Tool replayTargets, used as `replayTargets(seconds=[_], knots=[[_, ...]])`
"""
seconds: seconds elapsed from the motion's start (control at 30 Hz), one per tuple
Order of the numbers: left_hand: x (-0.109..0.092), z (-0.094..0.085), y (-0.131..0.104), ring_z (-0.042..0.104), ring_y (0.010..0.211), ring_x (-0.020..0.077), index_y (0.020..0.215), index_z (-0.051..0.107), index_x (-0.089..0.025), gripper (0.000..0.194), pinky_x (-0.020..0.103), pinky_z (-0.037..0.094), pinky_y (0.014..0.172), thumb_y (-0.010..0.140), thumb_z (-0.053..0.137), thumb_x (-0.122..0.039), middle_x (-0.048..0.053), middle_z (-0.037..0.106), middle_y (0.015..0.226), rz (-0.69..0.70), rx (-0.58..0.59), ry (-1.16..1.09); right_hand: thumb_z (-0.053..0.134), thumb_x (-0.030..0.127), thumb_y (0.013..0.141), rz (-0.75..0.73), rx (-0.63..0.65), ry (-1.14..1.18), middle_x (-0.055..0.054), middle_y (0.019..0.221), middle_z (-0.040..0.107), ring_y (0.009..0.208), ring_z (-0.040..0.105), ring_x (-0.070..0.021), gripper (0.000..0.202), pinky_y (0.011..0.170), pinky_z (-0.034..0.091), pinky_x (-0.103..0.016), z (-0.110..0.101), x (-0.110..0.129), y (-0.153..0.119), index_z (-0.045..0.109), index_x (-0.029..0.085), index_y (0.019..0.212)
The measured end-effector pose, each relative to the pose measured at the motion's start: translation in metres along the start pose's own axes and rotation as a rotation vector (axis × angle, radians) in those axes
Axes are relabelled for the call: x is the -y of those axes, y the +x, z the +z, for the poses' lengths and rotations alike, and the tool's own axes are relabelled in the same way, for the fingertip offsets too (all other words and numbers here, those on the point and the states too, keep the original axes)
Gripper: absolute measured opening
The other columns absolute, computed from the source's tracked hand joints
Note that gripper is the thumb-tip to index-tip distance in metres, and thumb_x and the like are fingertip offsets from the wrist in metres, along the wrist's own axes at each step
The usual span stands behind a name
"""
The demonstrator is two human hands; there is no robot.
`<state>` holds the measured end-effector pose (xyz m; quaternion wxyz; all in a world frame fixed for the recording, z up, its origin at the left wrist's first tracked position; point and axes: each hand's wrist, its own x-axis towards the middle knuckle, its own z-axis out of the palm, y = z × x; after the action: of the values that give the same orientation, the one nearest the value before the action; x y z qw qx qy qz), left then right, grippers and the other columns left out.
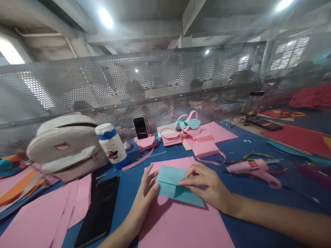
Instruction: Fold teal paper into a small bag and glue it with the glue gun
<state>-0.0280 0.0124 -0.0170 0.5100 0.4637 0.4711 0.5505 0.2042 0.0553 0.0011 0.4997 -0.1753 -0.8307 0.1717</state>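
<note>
A folded light-blue paper piece point(168, 191) is held above a large pink sheet point(186, 227). My left hand point(147, 187) grips its left edge, thumb in front and fingers behind. My right hand point(204, 184) pinches the flap near the paper's middle right, with thumb and index finger together. The paper's lower right corner points down to the right, under my right hand. A fold line runs across its upper part.
A black tablet point(99, 210) and pink sheets point(46, 213) lie left. Behind stand a white backpack point(67, 148), a bottle point(112, 146), a phone point(140, 128) and small pink paper bags point(205, 148). A pink glue gun point(254, 168) and scissors point(274, 167) lie right.
</note>
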Motion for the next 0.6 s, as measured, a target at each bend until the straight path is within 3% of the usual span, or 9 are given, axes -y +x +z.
replayTargets(seconds=[0.6], knots=[[0.0047, -0.0058, 0.0021, 0.039, 0.141, 0.0360, 0.152, 0.031, -0.031, 0.083, 0.049, 0.035, 0.112, 0.083, 0.068, -0.058, 0.013, 0.045, 0.151, -0.005, 0.055, -0.012, 0.061, 0.005, 0.090, 0.041, 0.033, 0.060, -0.004, 0.086, 0.063, 0.080, 0.061, -0.0170, 0.033, 0.071, 0.049, -0.030, 0.0035, -0.0011, -0.0044, 0.077, 0.026, 0.109]])
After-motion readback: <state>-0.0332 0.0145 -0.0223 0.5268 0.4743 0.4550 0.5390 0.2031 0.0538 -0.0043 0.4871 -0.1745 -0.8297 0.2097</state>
